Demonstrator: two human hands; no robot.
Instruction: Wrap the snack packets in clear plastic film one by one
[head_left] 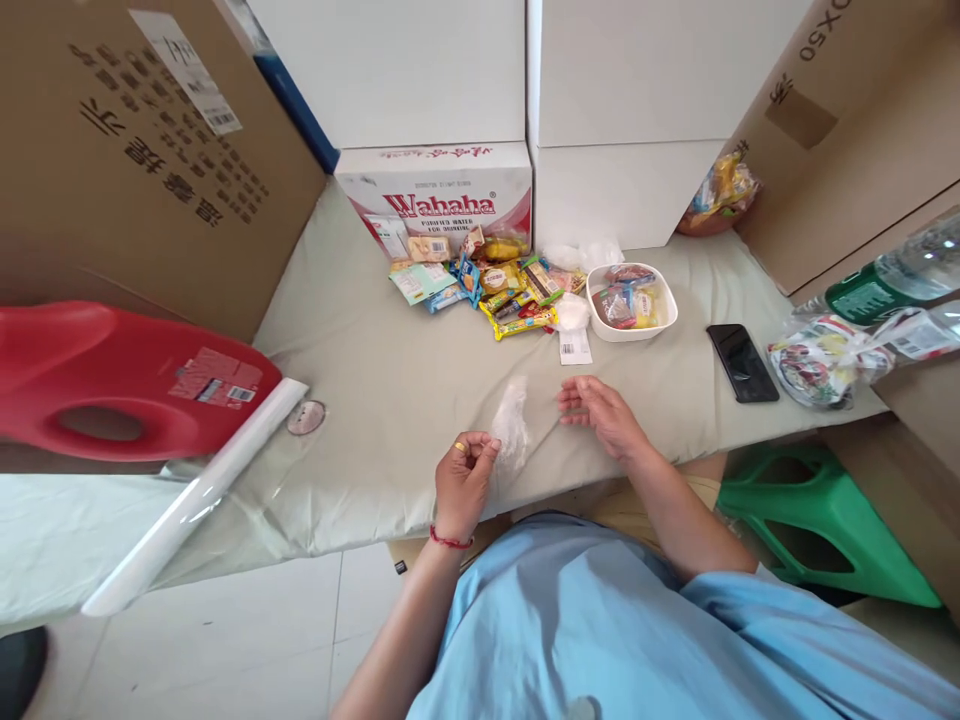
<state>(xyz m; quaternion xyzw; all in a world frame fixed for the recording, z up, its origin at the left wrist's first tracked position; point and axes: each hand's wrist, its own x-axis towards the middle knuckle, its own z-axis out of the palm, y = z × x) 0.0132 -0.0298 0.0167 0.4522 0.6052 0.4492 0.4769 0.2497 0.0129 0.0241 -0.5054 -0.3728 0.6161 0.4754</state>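
My left hand point(465, 478) pinches the edge of a crumpled clear plastic bag point(512, 425) near the front of the cloth-covered table. To the right of the bag, my right hand point(596, 410) hovers with its fingers apart and nothing in them. Beyond both hands lies a pile of wrapped snacks point(501, 280) in yellow, blue and green packets. A white bowl point(660, 325) with several packets inside stands at the pile's right. Between pile and bowl are a white bundle point(573, 312) and a small white packet with a barcode point(575, 347).
A Wahaha carton point(442, 180) backs the pile. At left are a red jug point(135, 365), a white plastic roll point(195, 500) and a round disc point(306, 417). A phone point(742, 363), a tied bag point(814, 360) and bottles point(877, 285) lie right. A green stool point(840, 530) stands below.
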